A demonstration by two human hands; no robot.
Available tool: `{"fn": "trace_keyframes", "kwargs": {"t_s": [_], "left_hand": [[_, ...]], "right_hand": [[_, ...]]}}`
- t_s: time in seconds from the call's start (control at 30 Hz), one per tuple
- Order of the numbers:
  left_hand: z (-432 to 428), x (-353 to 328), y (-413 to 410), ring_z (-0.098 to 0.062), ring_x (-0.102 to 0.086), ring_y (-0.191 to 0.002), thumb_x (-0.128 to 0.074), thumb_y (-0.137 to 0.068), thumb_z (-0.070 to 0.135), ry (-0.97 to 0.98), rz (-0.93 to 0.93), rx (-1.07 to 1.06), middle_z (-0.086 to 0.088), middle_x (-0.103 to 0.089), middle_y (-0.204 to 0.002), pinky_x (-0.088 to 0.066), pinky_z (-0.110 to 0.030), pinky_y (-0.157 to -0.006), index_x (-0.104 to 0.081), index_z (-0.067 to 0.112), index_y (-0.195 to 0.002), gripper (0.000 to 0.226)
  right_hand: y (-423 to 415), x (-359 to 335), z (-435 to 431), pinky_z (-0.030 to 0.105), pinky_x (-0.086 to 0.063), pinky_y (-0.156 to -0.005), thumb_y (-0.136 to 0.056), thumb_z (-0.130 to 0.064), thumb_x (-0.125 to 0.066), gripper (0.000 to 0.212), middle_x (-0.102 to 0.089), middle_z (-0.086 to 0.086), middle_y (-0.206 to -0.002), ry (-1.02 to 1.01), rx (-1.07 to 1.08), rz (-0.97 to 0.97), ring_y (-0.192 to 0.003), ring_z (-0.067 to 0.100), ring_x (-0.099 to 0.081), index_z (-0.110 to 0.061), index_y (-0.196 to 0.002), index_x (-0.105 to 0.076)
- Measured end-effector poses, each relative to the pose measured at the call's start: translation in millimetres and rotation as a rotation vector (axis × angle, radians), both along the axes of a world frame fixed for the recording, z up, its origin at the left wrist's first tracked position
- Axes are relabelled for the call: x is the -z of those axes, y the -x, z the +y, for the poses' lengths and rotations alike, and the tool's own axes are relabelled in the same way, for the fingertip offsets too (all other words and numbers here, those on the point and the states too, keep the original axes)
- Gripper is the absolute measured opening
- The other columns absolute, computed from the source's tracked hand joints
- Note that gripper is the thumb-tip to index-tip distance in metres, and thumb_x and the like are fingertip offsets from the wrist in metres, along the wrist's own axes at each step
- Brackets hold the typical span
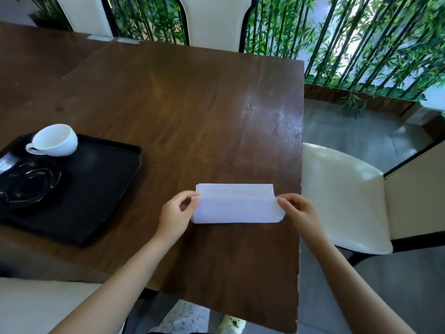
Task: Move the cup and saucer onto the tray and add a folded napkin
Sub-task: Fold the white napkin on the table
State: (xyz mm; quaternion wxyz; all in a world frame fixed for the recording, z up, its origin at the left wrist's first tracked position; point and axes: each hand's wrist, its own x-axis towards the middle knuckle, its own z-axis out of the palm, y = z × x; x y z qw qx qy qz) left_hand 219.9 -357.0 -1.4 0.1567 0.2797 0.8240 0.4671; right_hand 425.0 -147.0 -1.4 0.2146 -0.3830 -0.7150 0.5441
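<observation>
The white napkin (234,204) lies on the wooden table (168,104), stretched between the two hands. The left hand (177,216) pinches its left edge between thumb and fingers; the right hand (297,213) pinches its right edge the same way. Its near half is folded up over the far half. Well left of the fingers, the black tray (103,189) holds the black saucer (29,186) and the white cup (54,140).
</observation>
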Motion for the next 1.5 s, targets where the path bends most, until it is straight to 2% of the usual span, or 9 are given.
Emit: {"fn": "trace_keyframes", "kwargs": {"t_s": [0.2,0.37,0.57,0.73,0.8,0.87,1.0,1.13,1.5], "left_hand": [[52.6,21.3,26.9,-0.013,-0.056,-0.085,-0.053,-0.089,0.017,0.12,-0.022,-0.119,0.001,-0.066,-0.092,-0.043,-0.027,-0.074,-0.067,0.016,-0.09,0.014],[63.3,37.5,29.3,-0.017,-0.051,-0.082,-0.047,-0.092,0.014,0.219,0.074,-0.109,-0.003,-0.056,-0.095,-0.037,-0.027,-0.071,-0.063,0.012,-0.087,0.017],[69.7,41.5,29.0,-0.026,-0.053,-0.088,-0.043,-0.094,0.015,0.317,0.238,-0.1,-0.01,-0.055,-0.098,-0.042,-0.036,-0.068,-0.061,0.008,-0.092,0.019],[71.5,36.1,25.4,-0.031,-0.052,-0.094,-0.051,-0.09,0.012,0.377,0.273,-0.135,-0.015,-0.051,-0.107,-0.042,-0.036,-0.071,-0.059,0.003,-0.105,0.02],[73.4,34.4,18.6,-0.035,-0.053,-0.099,-0.058,-0.085,0.012,0.428,0.453,-0.128,-0.017,-0.054,-0.115,-0.046,-0.043,-0.078,-0.056,0.004,-0.117,0.032],[78.5,35.2,3.6,-0.034,-0.052,-0.115,-0.056,-0.087,0.015,0.425,0.608,0.005,-0.015,-0.054,-0.13,-0.045,-0.046,-0.091,-0.052,0.008,-0.127,0.041],[83.3,50.3,-14.5,-0.024,-0.019,-0.142,-0.028,-0.098,0.029,0.606,0.577,0.258,-0.008,-0.025,-0.153,-0.011,-0.052,-0.115,-0.024,0.012,-0.144,0.049],[79.6,60.3,-10.2,-0.019,-0.005,-0.144,-0.001,-0.093,0.036,0.736,0.569,0.247,-0.005,-0.01,-0.157,-0.005,-0.051,-0.117,-0.006,0.014,-0.146,0.057],[77.1,59.0,-3.8,-0.018,-0.003,-0.145,-0.001,-0.091,0.047,0.72,0.566,0.276,-0.003,-0.006,-0.157,-0.003,-0.048,-0.118,-0.005,0.017,-0.147,0.064]], "right_hand": [[48.9,12.8,17.0,0.024,-0.047,-0.071,-0.089,-0.016,-0.058,0.014,-0.068,-0.005,-0.083,-0.079,0.183,-0.116,-0.081,0.01,-0.06,-0.014,-0.088,-0.071],[67.9,33.0,17.6,0.033,-0.047,-0.077,-0.09,-0.015,-0.052,0.02,-0.072,0.002,-0.088,-0.241,0.258,-0.291,-0.089,0.021,-0.059,-0.011,-0.09,-0.072],[75.5,48.8,11.6,0.036,-0.039,-0.072,-0.089,-0.01,-0.055,0.014,-0.069,0.008,-0.083,-0.53,0.341,-0.377,-0.079,0.024,-0.049,-0.009,-0.087,-0.07],[80.8,45.1,8.9,0.042,-0.037,-0.087,-0.091,-0.018,-0.053,0.024,-0.064,0.013,-0.103,-0.563,0.365,-0.54,-0.099,0.032,-0.051,-0.009,-0.111,-0.063],[87.7,37.4,2.0,0.046,-0.04,-0.094,-0.092,-0.015,-0.053,0.029,-0.064,0.014,-0.112,-0.673,0.303,-0.514,-0.108,0.034,-0.054,-0.007,-0.119,-0.059],[99.8,34.3,-12.7,0.047,-0.038,-0.103,-0.091,-0.01,-0.05,0.036,-0.062,0.015,-0.124,-0.794,0.06,-0.415,-0.118,0.035,-0.054,-0.004,-0.125,-0.056],[114.2,45.9,-41.6,0.046,-0.015,-0.118,-0.099,-0.027,-0.026,0.048,-0.037,0.009,-0.15,-0.824,-0.427,-0.526,-0.142,0.025,-0.026,-0.009,-0.141,-0.038],[108.3,58.8,-38.2,0.043,-0.01,-0.119,-0.098,-0.037,-0.02,0.053,-0.024,0.003,-0.155,-0.831,-0.46,-0.615,-0.145,0.019,-0.015,-0.014,-0.146,-0.026],[59.7,60.4,14.2,0.038,0.01,-0.119,-0.098,-0.046,-0.011,0.057,0.0,-0.006,-0.158,-0.822,-0.362,-0.81,-0.144,0.01,0.012,-0.022,-0.15,-0.007]]}}
